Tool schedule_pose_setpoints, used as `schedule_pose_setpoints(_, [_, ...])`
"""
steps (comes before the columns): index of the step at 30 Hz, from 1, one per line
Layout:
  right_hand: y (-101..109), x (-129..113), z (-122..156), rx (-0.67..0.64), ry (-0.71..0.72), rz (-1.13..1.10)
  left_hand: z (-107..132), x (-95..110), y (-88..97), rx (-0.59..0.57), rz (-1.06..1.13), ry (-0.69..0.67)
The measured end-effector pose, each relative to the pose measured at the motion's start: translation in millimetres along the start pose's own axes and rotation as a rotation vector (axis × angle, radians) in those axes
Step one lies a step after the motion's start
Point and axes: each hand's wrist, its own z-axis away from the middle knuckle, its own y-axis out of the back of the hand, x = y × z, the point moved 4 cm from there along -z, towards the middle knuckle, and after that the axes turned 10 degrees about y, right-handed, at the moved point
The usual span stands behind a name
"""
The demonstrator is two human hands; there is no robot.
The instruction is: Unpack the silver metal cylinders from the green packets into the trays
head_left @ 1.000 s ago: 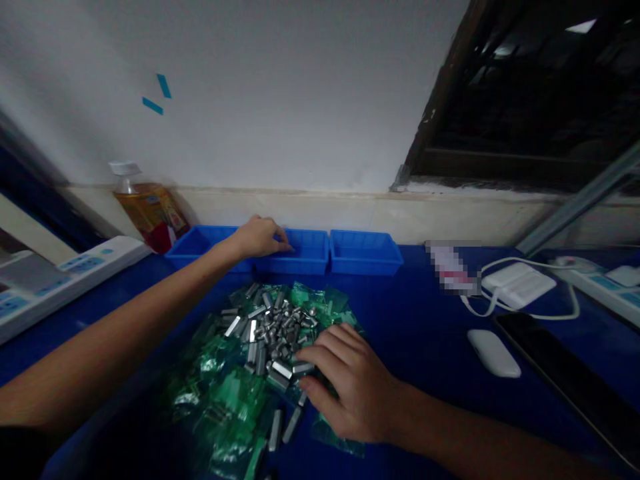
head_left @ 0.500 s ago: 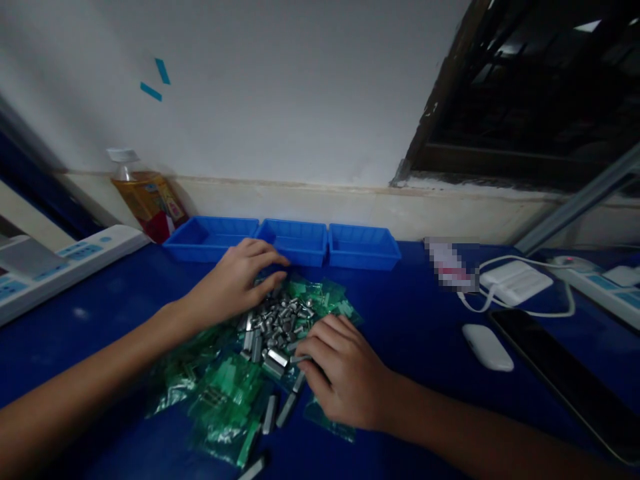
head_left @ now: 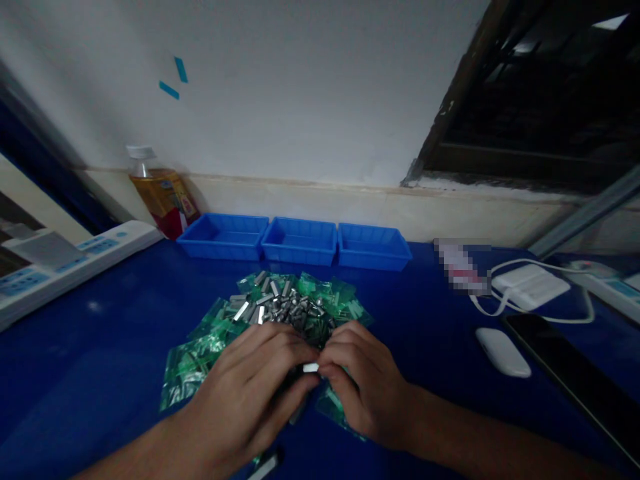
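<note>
A short silver metal standoff (head_left: 311, 367) shows between my two hands, low over the near side of the pile. My left hand (head_left: 260, 383) pinches its left part between thumb and fingers. At its right end, the thumb and fingertips of my right hand (head_left: 363, 383) close on it. Behind the hands lies a heap of loose screws (head_left: 300, 308), with several more standoffs (head_left: 242, 311) at its left edge. Green-tinted clear plastic bags (head_left: 193, 363) lie under and around the heap. My left hand hides the near part of the pile.
Three blue trays (head_left: 300, 252) stand in a row along the wall. A drink bottle (head_left: 163, 197) and a power strip (head_left: 120, 241) are at the left. To the right lie a white case (head_left: 503, 352), a black phone (head_left: 565, 373) and a white charger with cable (head_left: 531, 285).
My left hand has come from the far left of the pile toward me, meeting my right hand at the standoff. The view has shifted slightly left.
</note>
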Motion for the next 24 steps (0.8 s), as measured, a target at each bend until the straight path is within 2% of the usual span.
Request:
schedule_pose_setpoints(6, [2,2,-1,0.032,0.015,-0.046,1,-6,-3.0,0.014,0.089,0.033])
schedule_pose_setpoints(13, [0,1,0,-0.031,0.008,-0.015,-1,-9,-1.1,0.017,0.137,0.077])
schedule_pose_setpoints(18, [1,2,3,-0.009,-0.013,0.093,-2,-3,4.2,-0.026,0.055,0.010])
schedule_pose_setpoints(24, [-2,4,3,-0.037,-0.032,0.044,-1,-4,5.2,-0.011,0.001,-0.021])
